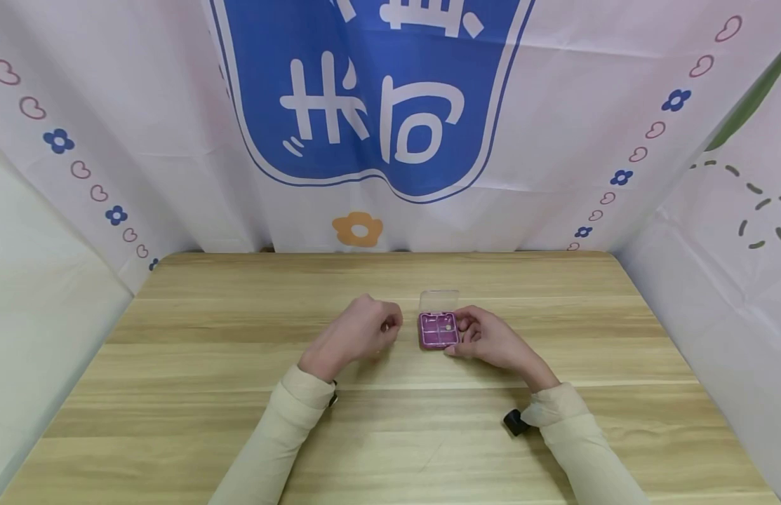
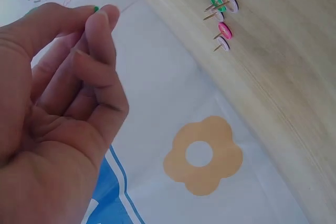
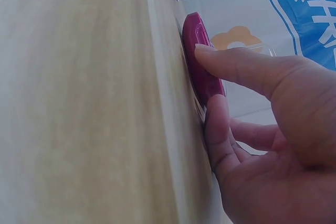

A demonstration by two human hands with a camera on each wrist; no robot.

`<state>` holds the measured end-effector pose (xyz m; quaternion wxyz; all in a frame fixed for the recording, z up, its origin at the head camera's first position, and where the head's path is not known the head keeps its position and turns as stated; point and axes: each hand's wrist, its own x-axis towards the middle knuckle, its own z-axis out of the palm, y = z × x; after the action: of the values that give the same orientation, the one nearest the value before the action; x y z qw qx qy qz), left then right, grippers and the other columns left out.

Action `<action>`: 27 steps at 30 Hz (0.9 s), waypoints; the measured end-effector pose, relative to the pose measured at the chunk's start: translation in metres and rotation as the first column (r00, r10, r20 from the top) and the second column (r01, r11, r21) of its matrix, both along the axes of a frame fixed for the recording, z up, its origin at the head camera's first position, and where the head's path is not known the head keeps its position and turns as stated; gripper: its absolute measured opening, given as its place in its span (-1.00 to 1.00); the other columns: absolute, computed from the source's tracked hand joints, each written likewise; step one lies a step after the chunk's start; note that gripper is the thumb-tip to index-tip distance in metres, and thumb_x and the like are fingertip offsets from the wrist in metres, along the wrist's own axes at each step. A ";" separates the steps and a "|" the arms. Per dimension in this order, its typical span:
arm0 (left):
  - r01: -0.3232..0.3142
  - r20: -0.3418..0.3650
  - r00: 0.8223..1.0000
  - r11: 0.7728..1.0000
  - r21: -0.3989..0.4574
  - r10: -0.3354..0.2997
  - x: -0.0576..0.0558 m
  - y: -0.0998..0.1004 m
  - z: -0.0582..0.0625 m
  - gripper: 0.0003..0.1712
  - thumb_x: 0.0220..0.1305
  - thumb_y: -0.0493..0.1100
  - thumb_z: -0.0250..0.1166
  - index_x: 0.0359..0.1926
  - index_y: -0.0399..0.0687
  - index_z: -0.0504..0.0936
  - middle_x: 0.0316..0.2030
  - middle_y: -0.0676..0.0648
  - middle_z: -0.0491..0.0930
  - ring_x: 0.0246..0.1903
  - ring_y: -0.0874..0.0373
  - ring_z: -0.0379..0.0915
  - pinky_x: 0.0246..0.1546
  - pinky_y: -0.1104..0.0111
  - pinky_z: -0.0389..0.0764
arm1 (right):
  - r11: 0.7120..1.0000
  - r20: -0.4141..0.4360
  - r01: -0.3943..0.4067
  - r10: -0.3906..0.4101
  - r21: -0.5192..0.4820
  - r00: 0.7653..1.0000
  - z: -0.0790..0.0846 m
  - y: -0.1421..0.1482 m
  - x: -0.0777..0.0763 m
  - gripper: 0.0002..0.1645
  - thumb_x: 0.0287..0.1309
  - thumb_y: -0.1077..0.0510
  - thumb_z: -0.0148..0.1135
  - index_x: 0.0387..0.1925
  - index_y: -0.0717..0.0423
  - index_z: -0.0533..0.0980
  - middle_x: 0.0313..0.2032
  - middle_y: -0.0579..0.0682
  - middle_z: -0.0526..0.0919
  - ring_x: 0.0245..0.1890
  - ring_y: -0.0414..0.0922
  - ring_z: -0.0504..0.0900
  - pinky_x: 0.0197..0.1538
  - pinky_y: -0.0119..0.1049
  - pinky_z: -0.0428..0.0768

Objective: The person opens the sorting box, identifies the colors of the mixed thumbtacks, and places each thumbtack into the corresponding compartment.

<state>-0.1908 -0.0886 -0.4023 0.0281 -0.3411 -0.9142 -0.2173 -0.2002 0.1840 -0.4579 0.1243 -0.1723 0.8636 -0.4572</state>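
Note:
A small purple pill box (image 1: pixel 438 331) with several compartments sits on the table, its clear lid (image 1: pixel 439 301) tipped back. In the upper right compartment lies one small pale yellowish piece. My right hand (image 1: pixel 491 340) grips the box's right side, the thumb on its near edge (image 3: pixel 201 72). To the left of the box, my left hand (image 1: pixel 365 328) is held over the table. Its thumb and index finger pinch a green thumbtack (image 2: pixel 96 9), of which only a bit shows. Several loose thumbtacks (image 2: pixel 228 2), white, pink, green and yellow, lie on the table in the left wrist view.
The wooden table (image 1: pixel 238 294) ends at the back against a white printed curtain (image 1: pixel 169 140) with a blue emblem. White sheeting (image 1: pixel 731 280) hangs along the right side. A black wrist device (image 1: pixel 515 423) is on the right sleeve.

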 end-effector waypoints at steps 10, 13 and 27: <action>-0.010 -0.027 1.000 0.999 0.037 0.011 0.000 0.001 0.002 -0.91 0.11 -0.32 0.25 -0.39 -0.07 0.66 -0.50 0.10 0.62 -0.53 0.38 0.44 -0.47 0.54 0.56 | 1.000 0.016 0.009 -0.009 -0.005 1.000 0.001 -0.001 0.000 -0.14 -0.25 0.10 0.55 0.12 0.23 0.35 -0.22 0.11 0.49 -0.39 -0.05 0.51 -0.36 -0.20 0.59; -0.011 -0.034 0.999 0.999 0.046 0.013 0.000 0.001 0.004 -0.91 0.10 -0.32 0.27 -0.39 -0.04 0.66 -0.47 0.09 0.64 -0.50 0.39 0.45 -0.44 0.55 0.57 | 1.000 0.023 0.010 -0.009 -0.014 1.000 0.006 -0.002 0.002 -0.14 -0.24 0.14 0.54 0.13 0.28 0.34 -0.21 0.18 0.49 -0.38 -0.01 0.50 -0.36 -0.20 0.57; 0.085 -0.055 0.995 0.996 0.035 -0.083 -0.002 0.033 0.001 -0.93 0.12 -0.31 0.30 -0.37 -0.11 0.70 -0.45 0.04 0.66 -0.50 0.32 0.44 -0.45 0.51 0.57 | 1.000 0.006 0.001 0.000 -0.011 1.000 0.001 0.000 0.001 -0.14 -0.25 0.10 0.55 0.13 0.24 0.35 -0.22 0.13 0.50 -0.38 -0.04 0.51 -0.35 -0.23 0.59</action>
<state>-0.1928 -0.0555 -0.4014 0.0495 -0.3842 -0.8938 -0.2261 -0.1996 0.1842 -0.4565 0.1260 -0.1713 0.8607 -0.4625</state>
